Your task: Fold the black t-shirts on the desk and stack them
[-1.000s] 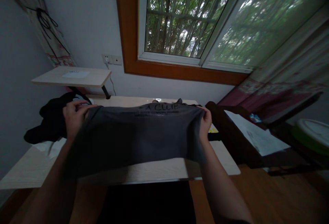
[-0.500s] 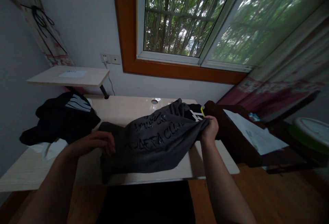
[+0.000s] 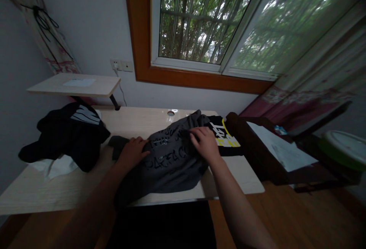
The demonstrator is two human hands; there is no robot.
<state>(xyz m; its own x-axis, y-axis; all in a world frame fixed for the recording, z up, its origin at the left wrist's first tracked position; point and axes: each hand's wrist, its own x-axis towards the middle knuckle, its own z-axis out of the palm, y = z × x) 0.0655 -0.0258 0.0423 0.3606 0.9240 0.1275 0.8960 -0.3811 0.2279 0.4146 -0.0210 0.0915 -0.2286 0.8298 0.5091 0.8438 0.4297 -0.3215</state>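
Observation:
A dark grey shirt [image 3: 171,165] with black lettering lies across the table, rumpled, its lower edge reaching the table's front. My left hand [image 3: 134,150] rests on its left part, fingers stretched out and thumb apart. On the shirt's right part lies my right hand [image 3: 205,144], palm down, thumb and fingers apart over the lettering. Beyond that hand, a black garment [image 3: 225,136] with white and yellow print lies flat, partly covered by the grey shirt.
A heap of black clothing [image 3: 68,134] with a white cloth [image 3: 60,166] under it sits on the table [image 3: 31,188] at left. A small raised shelf [image 3: 77,89] stands behind it. Right of the table, papers [image 3: 277,146] lie on a dark brown surface.
My right hand has let go of the grey shirt's right edge and moved left onto it. That edge has dropped, showing more of the black garment. My left hand has moved right onto the shirt.

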